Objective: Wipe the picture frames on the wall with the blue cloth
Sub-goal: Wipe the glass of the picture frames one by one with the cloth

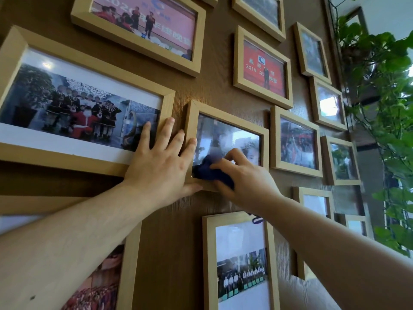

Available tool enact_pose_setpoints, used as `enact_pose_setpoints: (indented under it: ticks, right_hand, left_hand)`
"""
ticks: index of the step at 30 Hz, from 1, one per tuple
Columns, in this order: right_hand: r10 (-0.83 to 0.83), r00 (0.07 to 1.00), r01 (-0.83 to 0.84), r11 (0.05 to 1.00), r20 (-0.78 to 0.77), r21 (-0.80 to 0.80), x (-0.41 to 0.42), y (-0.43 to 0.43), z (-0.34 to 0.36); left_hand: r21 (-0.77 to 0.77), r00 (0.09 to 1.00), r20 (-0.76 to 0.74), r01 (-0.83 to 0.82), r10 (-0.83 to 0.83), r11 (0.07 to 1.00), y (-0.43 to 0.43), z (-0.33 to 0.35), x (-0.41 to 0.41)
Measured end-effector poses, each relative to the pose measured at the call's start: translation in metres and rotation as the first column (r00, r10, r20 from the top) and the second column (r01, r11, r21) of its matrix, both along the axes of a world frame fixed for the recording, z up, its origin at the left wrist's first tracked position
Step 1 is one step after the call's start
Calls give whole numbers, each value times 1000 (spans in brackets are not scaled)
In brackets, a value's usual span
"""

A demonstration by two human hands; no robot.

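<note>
While you stand close to a brown wood-grain wall (214, 90) hung with many pale wooden picture frames, you are part-way through wiping one of them: the small frame (226, 121) at the middle of the view. Your right hand (248, 177) is curled shut around a bunched blue cloth (210, 170), fingers folded over the top of it, pressing it against the lower left corner of that frame's glass and its bottom edge. Your left hand (161, 157) lies open and flat, fingers spread; it holds nothing. Its palm rests on the wall between two frames, its fingertips reach onto the right edge of the large frame (85, 104) to the left and the left edge of the small frame, and its thumb sits under the small frame's bottom corner, apparently steadying it. The step in hand looks like cleaning the lower part of this glass; the upper and right parts are not under the cloth now. The next move probably calls for sweeping the cloth across the remaining glass and wooden border while the left hand keeps the frame from swinging, then shifting to a neighbouring frame, such as the square frame (296, 142) just to the right. A leafy green plant (386, 90) hangs at the far right.
</note>
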State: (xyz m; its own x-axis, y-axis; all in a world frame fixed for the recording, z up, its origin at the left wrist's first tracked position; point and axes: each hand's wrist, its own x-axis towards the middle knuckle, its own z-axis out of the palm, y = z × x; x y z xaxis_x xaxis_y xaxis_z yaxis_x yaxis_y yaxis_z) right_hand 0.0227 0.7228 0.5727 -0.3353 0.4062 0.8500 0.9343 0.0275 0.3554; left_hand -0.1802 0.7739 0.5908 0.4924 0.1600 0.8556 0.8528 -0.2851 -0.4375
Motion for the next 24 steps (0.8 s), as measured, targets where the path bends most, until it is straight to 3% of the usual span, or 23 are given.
enact_pose_setpoints:
  ticks: [10, 19, 24]
  right_hand:
    - [-398, 917, 398, 917, 22, -35, 76, -21, -7]
    - [-224, 975, 222, 965, 1, 138, 24, -39, 21]
    - [-59, 996, 71, 976, -66, 206, -7, -34, 30]
  left_hand:
    - [-25, 999, -15, -45, 44, 999, -2, 1, 0]
    - [-23, 998, -52, -20, 19, 1000, -17, 8, -17]
    - [51, 990, -101, -94, 99, 994, -32, 21, -63]
